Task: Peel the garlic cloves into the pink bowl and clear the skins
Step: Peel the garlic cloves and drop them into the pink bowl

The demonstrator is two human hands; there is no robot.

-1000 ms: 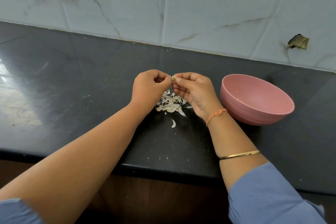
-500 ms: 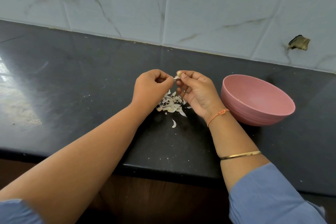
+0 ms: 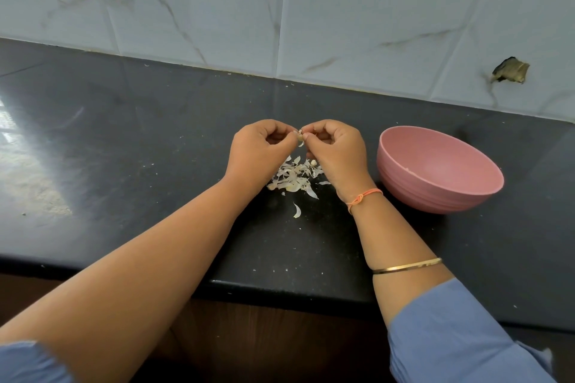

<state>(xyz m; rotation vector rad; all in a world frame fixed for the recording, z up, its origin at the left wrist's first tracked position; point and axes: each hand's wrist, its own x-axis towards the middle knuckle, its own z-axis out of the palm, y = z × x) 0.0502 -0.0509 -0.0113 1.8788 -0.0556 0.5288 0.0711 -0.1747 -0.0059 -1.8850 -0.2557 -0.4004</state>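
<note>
A small garlic clove (image 3: 299, 136) is pinched between the fingertips of my left hand (image 3: 259, 156) and my right hand (image 3: 337, 154), held just above the black counter. Beneath the hands lies a heap of pale garlic skins (image 3: 294, 179), with one loose skin (image 3: 297, 211) nearer to me. The pink bowl (image 3: 435, 169) stands on the counter to the right of my right hand, a few pale bits visible inside it near the left wall.
The black stone counter (image 3: 124, 149) runs left and right, its front edge close to me. A tiled wall (image 3: 280, 9) backs it, with a chipped hole (image 3: 510, 71) at the right. Crumbs speckle the counter near the heap.
Both hands have kept working the clove at their fingertips; my right hand has turned more knuckles-up. The bowl and skin heap stay in place.
</note>
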